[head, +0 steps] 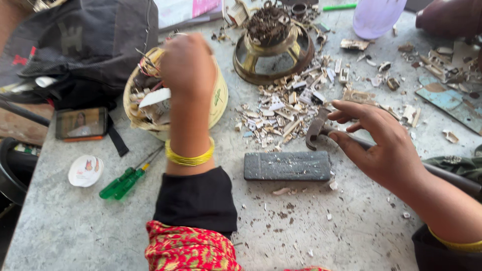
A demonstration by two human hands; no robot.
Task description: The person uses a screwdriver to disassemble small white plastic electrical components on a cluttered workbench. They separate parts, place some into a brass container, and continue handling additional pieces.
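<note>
Gripping steel hammer (321,129) in right hand (381,145), left hand (188,65) over round bowl (218,100)

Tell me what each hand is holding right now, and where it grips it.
The right hand holds a hammer by its handle, just behind the head. The left hand is closed over the bowl of scraps; what it grips cannot be told.

**Hammer and bowl of scraps on a worktable**

A dark metal hammer (316,131) lies at centre right, its head at nine o'clock and its handle running toward four o'clock. At ten o'clock from it, a cream bowl (219,98) sits upright, filled with wires and broken pieces.
</note>
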